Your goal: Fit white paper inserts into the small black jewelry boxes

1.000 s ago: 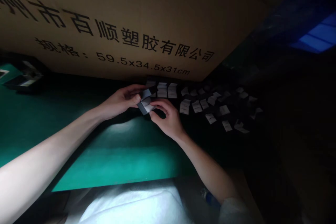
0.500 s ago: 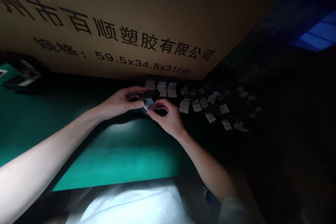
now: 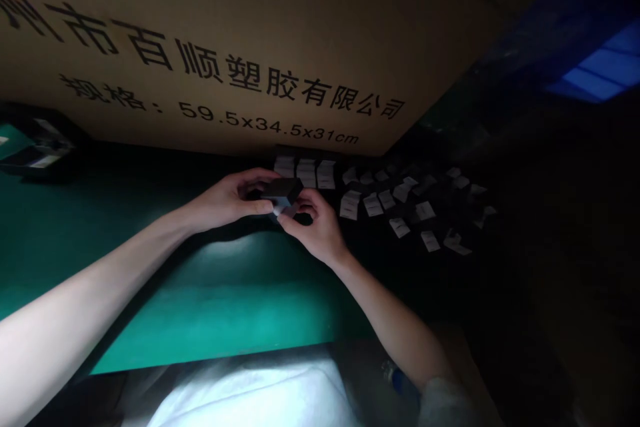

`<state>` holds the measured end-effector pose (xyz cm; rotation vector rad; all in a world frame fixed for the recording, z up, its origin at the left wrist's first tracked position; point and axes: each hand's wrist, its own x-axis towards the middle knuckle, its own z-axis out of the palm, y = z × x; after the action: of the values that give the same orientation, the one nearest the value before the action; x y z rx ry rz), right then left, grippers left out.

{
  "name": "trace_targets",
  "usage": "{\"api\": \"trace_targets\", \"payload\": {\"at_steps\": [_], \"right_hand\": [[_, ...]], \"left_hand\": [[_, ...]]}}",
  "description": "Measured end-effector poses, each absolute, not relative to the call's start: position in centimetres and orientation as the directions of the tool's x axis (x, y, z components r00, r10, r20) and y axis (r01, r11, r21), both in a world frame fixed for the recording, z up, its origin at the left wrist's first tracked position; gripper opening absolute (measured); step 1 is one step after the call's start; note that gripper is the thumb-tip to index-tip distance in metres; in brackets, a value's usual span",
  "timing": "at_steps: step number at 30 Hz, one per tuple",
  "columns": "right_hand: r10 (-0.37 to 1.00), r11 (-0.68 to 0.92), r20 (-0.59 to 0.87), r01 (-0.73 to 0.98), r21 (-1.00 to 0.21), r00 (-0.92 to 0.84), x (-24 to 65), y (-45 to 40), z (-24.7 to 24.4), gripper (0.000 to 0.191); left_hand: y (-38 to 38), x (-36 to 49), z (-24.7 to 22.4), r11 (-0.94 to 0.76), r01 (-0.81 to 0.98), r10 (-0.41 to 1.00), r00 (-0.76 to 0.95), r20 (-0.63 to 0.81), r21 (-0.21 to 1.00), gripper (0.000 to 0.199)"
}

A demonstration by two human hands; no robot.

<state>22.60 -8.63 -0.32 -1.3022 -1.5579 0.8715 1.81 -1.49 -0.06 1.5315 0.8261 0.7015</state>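
Gripping from both sides, the left hand [image 3: 225, 201] and right hand [image 3: 317, 230] clasp a small dark box [image 3: 283, 191]; a half-hidden white piece [image 3: 277, 211] beneath stays unclear, near white paper slips [image 3: 350, 205].

Between the bare left hand [image 3: 227, 200] and right hand [image 3: 317, 227], the small dark box [image 3: 283, 191] looked smooth and matt, probably card, with a pale paper edge [image 3: 277, 211] just beneath it. Just beyond the right hand, the white paper slips [image 3: 373, 205] looked thin and matt. Below the hands, the green mat [image 3: 215, 293] was smooth, with a soft sheen where the light fell. Beyond the hands, the brown cardboard carton [image 3: 225, 27] was matt and its black print flat. Nearer the body than the hands, the white cloth [image 3: 250, 400] looked soft, and the grey sleeve [image 3: 445, 405] at the right arm looked like matt fabric.
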Motion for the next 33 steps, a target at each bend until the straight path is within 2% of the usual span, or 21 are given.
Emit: {"api": "trace_targets", "payload": {"at_steps": [4,10,16,18,20,26,33], "right_hand": [[0.976,0.209,0.220,0.361,-0.909,-0.012,22.4,-8.7,-0.4,0.030],[0.926,0.346,0.377,0.420,-0.839,-0.008,22.3,-8.8,-0.2,0.025],[0.859,0.486,0.496,0.501,-0.716,-0.125,22.9,-8.6,0.2,0.013],[0.847,0.511,0.505,0.521,-0.684,-0.167,23.1,-8.5,0.2,0.008],[0.838,0.526,0.508,0.537,-0.659,-0.198,23.3,-8.5,0.3,0.012],[0.820,0.545,0.545,0.526,-0.653,-0.173,23.3,-8.6,0.2,0.019],[0.826,0.541,0.531,0.525,-0.657,-0.187,23.3,-8.7,0.2,0.019]], "left_hand": [[-1.5,1.7,0.2,-0.037,0.109,0.830,0.556,-0.030,0.993,0.065],[-1.6,1.7,0.3,-0.005,0.081,0.835,0.549,-0.040,0.997,0.067],[-1.5,1.9,-0.6,0.192,0.017,0.843,0.510,-0.173,0.981,0.064],[-1.4,2.0,-0.8,0.208,-0.011,0.851,0.494,-0.176,0.978,0.062],[-1.4,2.0,-0.8,0.196,-0.008,0.855,0.492,-0.166,0.981,0.065],[-1.4,1.3,-0.2,0.086,0.106,0.777,0.615,-0.133,0.991,0.093],[-1.2,0.7,-0.1,0.163,0.112,0.719,0.667,-0.196,0.980,0.091]]}}
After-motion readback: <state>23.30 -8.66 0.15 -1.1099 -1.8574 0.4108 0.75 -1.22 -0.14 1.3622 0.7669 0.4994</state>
